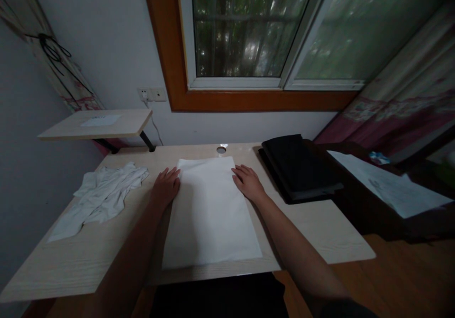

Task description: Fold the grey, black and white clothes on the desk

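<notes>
A smooth white sheet, cloth or paper I cannot tell, lies flat on the pale wooden desk, its near edge close to the desk's front. My left hand rests at its upper left edge, fingers stretched out toward the far side. On the upper right edge lies my right hand, fingers extended and pointing inward over the sheet. Neither hand grips anything. To the left, a crumpled white cloth is spread unevenly on the desk.
Black folders or folded dark material lie at the desk's right. A small raised shelf stands at the back left, bearing a paper label. Beyond the right edge, a large printed sheet covers a dark surface. A window is ahead.
</notes>
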`<state>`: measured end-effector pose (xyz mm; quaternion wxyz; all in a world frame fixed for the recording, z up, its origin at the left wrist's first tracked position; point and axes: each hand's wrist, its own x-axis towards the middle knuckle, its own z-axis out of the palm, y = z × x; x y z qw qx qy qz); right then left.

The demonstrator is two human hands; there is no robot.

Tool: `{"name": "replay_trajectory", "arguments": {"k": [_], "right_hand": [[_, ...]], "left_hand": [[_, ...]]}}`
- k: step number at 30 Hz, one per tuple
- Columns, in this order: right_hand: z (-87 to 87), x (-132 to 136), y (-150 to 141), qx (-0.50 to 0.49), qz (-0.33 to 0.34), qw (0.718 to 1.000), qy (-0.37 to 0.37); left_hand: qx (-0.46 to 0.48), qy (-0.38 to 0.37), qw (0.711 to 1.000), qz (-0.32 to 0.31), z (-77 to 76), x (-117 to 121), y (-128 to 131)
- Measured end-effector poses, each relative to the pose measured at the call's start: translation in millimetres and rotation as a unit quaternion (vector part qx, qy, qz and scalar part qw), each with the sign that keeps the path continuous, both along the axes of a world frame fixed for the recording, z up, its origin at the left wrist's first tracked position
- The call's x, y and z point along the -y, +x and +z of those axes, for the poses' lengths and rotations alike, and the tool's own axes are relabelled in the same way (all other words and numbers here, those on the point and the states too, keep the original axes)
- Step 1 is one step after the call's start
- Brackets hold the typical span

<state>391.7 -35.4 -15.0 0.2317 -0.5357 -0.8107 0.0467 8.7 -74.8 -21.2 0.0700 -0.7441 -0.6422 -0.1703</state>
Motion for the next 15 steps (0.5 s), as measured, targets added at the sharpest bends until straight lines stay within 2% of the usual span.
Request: {"name": "replay_trajectory", "arguments": {"k": [15], "right_hand": [[-1.4, -0.6, 0.4, -0.003, 0.004, 1.0, 0.013]], "left_hand": [[-0.004, -0.007, 1.0, 0.001, 1.5, 0.5, -0.3]]}}
